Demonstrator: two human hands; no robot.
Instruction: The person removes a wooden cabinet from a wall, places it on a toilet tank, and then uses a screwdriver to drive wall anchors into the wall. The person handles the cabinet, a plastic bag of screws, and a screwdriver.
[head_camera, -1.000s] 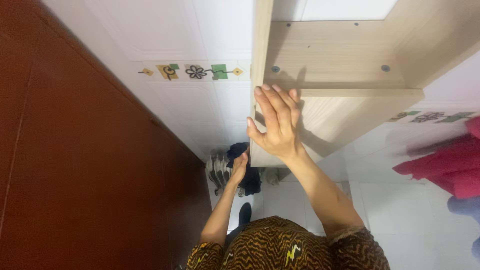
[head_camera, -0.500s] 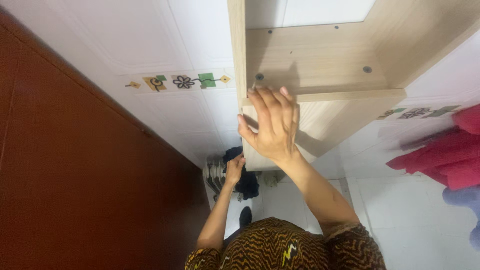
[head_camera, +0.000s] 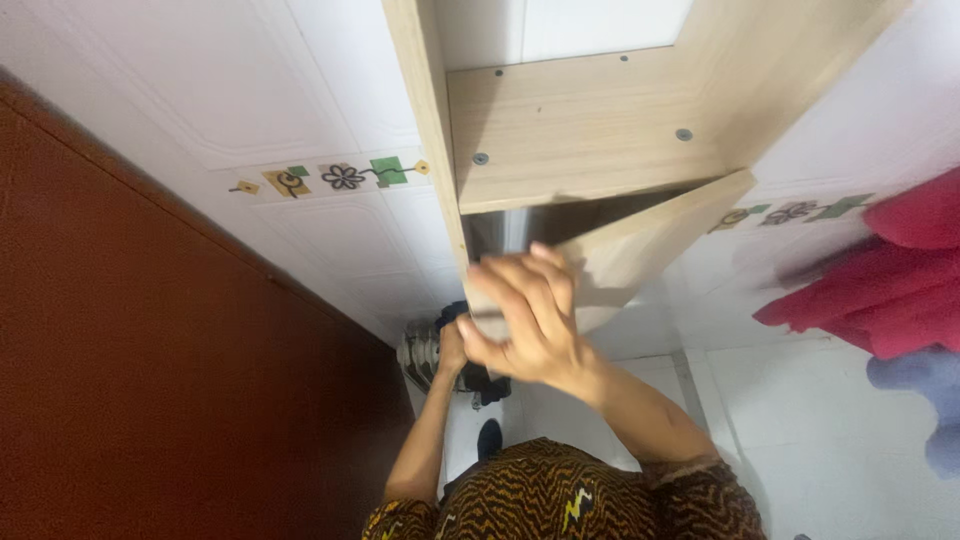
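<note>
A light wooden wall cabinet (head_camera: 580, 130) hangs on white tiles. Its door (head_camera: 650, 245) stands partly swung out, with a dark gap behind it. My right hand (head_camera: 525, 320) curls its fingers around the door's near corner and grips it. My left hand (head_camera: 452, 350) is lower, beneath the cabinet, against a dark blue cloth (head_camera: 485, 380) and a pale ribbed thing (head_camera: 418, 355). Whether that hand holds anything is hidden. My patterned brown sleeves fill the bottom of the view.
A large red-brown panel (head_camera: 150, 350) fills the left side. A strip of decorated tiles (head_camera: 340, 178) runs along the white wall. Red cloth (head_camera: 880, 290) and a pale blue cloth (head_camera: 925, 390) hang at the right edge.
My right hand lay flat on the shut door; now it grips the door's corner and the door has swung out. The left hand has stayed low.
</note>
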